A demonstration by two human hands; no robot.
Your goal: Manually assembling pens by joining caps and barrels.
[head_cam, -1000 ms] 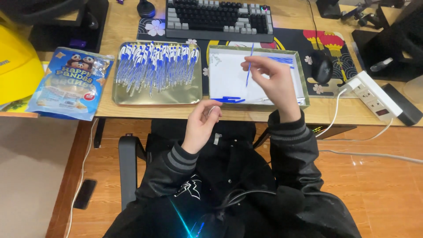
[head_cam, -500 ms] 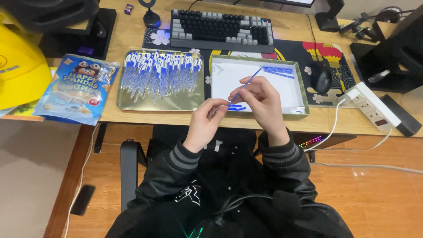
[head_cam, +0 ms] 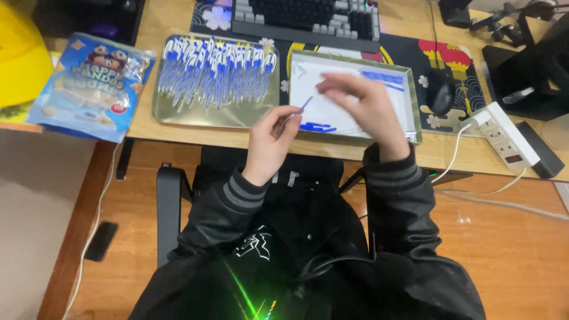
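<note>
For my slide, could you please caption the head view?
Left hand pinches a thin pen part while the right hand hovers over the white-lined tray, beside a tray of blue pens.

A grey and black keyboard lies at the far edge of the wooden counter, on a dark desk mat printed with red lanterns and pale flowers. A black mouse rests on the mat's right part. Just right of it a white power strip sits near the counter's front edge, its white cable hanging off the front. A blue snack bag lies at the counter's left end, beside a yellow rounded object. Below, a black chair armrest stands over the wooden floor.
</note>
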